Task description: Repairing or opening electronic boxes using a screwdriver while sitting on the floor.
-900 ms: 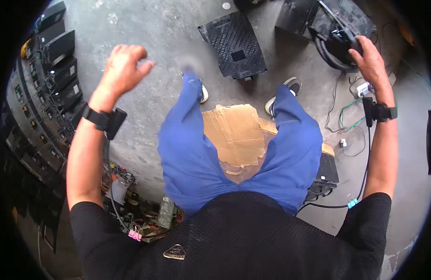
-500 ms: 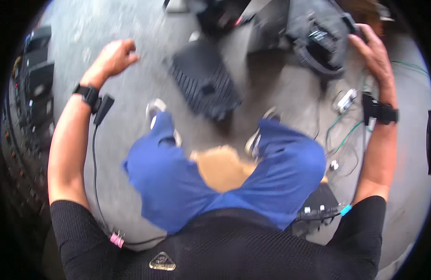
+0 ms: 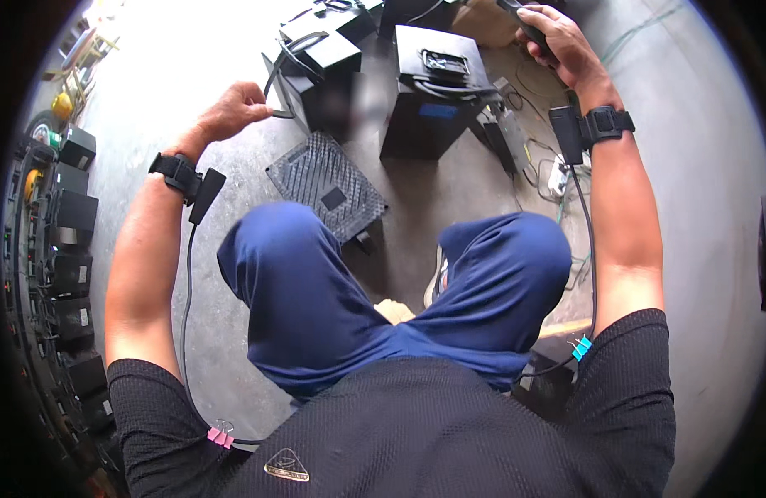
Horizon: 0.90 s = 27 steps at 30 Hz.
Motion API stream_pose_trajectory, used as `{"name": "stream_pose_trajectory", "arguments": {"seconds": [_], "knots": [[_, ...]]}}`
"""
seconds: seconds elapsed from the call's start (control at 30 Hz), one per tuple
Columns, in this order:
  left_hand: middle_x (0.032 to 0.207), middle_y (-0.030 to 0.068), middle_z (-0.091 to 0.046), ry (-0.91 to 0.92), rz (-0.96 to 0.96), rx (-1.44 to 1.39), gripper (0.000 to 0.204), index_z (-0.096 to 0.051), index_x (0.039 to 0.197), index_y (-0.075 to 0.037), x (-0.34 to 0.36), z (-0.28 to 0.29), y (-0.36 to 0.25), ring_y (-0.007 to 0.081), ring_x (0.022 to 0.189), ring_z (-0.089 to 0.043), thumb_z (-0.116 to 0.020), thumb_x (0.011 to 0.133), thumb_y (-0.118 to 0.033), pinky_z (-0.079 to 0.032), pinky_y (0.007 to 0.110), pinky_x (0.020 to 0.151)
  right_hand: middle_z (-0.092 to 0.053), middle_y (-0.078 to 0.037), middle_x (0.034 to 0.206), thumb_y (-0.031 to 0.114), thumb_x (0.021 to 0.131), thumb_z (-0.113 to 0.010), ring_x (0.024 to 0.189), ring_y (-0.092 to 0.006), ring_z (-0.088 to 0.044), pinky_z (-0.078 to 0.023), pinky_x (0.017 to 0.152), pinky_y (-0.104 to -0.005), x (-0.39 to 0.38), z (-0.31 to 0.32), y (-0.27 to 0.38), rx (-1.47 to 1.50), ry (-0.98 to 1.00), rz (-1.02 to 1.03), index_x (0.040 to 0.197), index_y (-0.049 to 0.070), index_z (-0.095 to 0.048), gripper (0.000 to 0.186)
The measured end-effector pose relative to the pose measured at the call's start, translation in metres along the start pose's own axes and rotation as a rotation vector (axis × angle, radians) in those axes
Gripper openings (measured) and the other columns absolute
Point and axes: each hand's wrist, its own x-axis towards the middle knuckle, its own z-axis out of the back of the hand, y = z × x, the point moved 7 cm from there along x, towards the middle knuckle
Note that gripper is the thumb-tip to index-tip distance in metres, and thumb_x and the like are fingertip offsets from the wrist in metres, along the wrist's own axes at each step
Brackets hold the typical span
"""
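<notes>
My left hand (image 3: 232,114) is closed, thumb and fingers pinching a thin black cable (image 3: 271,88). That cable loops down from the top of a black box (image 3: 323,55) ahead. My right hand (image 3: 559,43) is raised at the far right, its fingers wrapped round a black oblong object (image 3: 528,33) whose exact kind I cannot make out. Between my hands stands a tall black box (image 3: 433,124) with a recessed carrying handle (image 3: 445,62) on top and a thick black cable lying across it. In front of my left knee, a ribbed black panel (image 3: 320,178) rests on the floor.
A white power strip (image 3: 558,177) and loose thin wires lie on the floor under my right forearm. Beside the tall box is a dark, flat-sided unit (image 3: 501,143). Several black boxes (image 3: 74,207) line a rack at the left. More dark equipment sits at the far edge.
My left hand has moved forward and right and now holds the cable. The right hand has shifted inward and upward with the black object in it. The view has tilted and sharpened.
</notes>
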Motion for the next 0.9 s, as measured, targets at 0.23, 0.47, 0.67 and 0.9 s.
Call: {"name": "stream_pose_trajectory", "arguments": {"seconds": [0.23, 0.47, 0.67, 0.9], "knots": [[0.087, 0.0125, -0.067, -0.033, -0.042, 0.115, 0.028, -0.067, 0.095, 0.004, -0.024, 0.006, -0.065, 0.0204, 0.084, -0.062, -0.07, 0.085, -0.022, -0.052, 0.035, 0.076, -0.067, -0.001, 0.088, 0.025, 0.092, -0.065, 0.059, -0.004, -0.054, -0.042, 0.053, -0.0192, -0.092, 0.015, -0.034, 0.14, 0.034, -0.037, 0.111, 0.013, -0.063, 0.023], [0.102, 0.0166, -0.069, -0.182, 0.011, 0.293, 0.032, -0.065, 0.115, 0.0, -0.018, -0.001, -0.122, 0.0259, 0.095, -0.066, -0.066, 0.09, -0.021, -0.051, 0.038, 0.087, -0.069, -0.001, 0.088, 0.022, 0.09, -0.069, 0.06, -0.0057, -0.057, -0.048, 0.054, -0.0212, -0.062, 0.023, -0.026, 0.321, -0.113, 0.104, 0.114, 0.01, -0.062, 0.028], [0.102, 0.0178, -0.067, -0.3, -0.258, 0.232, 0.024, -0.069, 0.104, -0.001, 0.054, -0.051, -0.17, 0.0323, 0.096, -0.066, -0.065, 0.087, -0.018, -0.052, 0.038, 0.086, -0.07, -0.01, 0.091, 0.013, 0.09, -0.064, 0.058, -0.0105, -0.058, -0.05, 0.052, -0.0246, -0.012, -0.031, -0.067, 0.894, -0.272, 0.216, 0.113, 0.002, -0.06, 0.026], [0.089, 0.0143, -0.065, -0.156, -0.402, 0.247, 0.015, -0.072, 0.086, -0.007, 0.19, -0.129, -0.194, 0.0358, 0.089, -0.064, -0.068, 0.084, -0.021, -0.051, 0.043, 0.08, -0.068, -0.012, 0.099, 0.007, 0.09, -0.061, 0.064, -0.0075, -0.056, -0.047, 0.057, -0.0213, -0.011, -0.034, -0.098, 0.982, -0.306, 0.239, 0.121, -0.002, -0.055, 0.032]]}}
